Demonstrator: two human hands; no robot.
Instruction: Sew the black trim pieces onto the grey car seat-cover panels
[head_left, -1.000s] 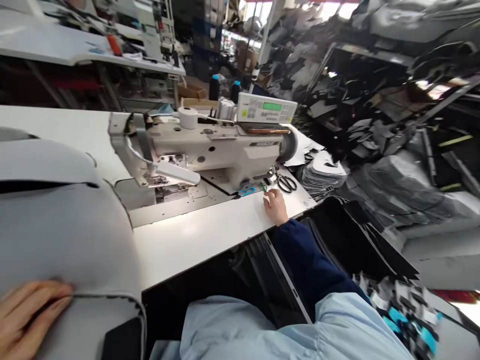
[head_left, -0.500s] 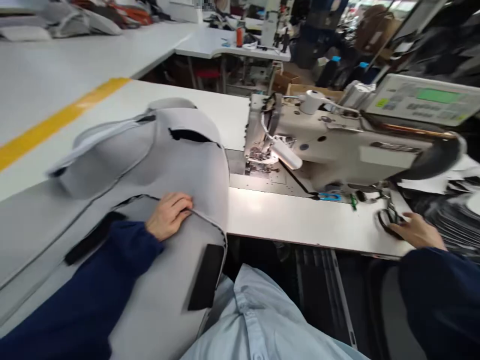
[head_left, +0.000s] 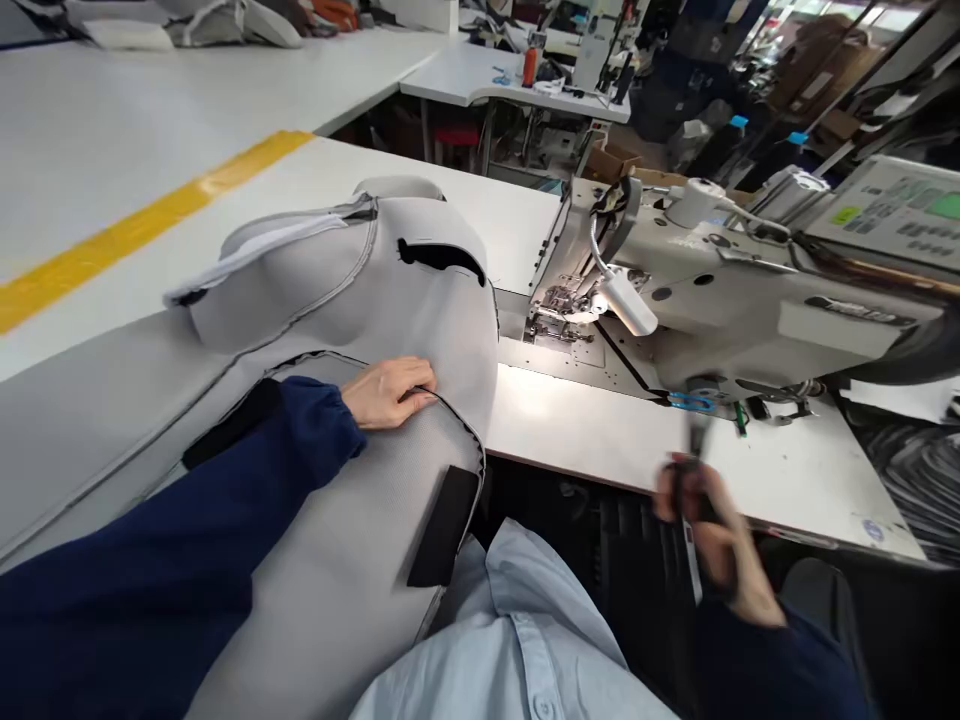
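Note:
My left hand (head_left: 390,392) pinches the dark-edged seam of a large grey fabric cover (head_left: 337,540), which is spread over the table's left part and hangs down beside my lap. Black patches (head_left: 444,525) sit on the cover near its edge. My right hand (head_left: 701,510), blurred by motion, is closed round a dark tool that looks like scissors (head_left: 697,440), in front of the table's front edge. Behind them stands a sewing machine (head_left: 750,290) with its lamp (head_left: 628,302) lit over the needle area.
Blue thread snips (head_left: 690,402) and a small green item (head_left: 741,418) lie under the machine arm. A control panel (head_left: 892,215) is at the right. Stacked dark pieces (head_left: 915,480) lie at the far right. Yellow tape (head_left: 157,225) crosses the white table.
My right hand has picked up the dark scissors-like tool from the table's right end and moved left with it. My left hand still holds the seam. The view has shifted right.

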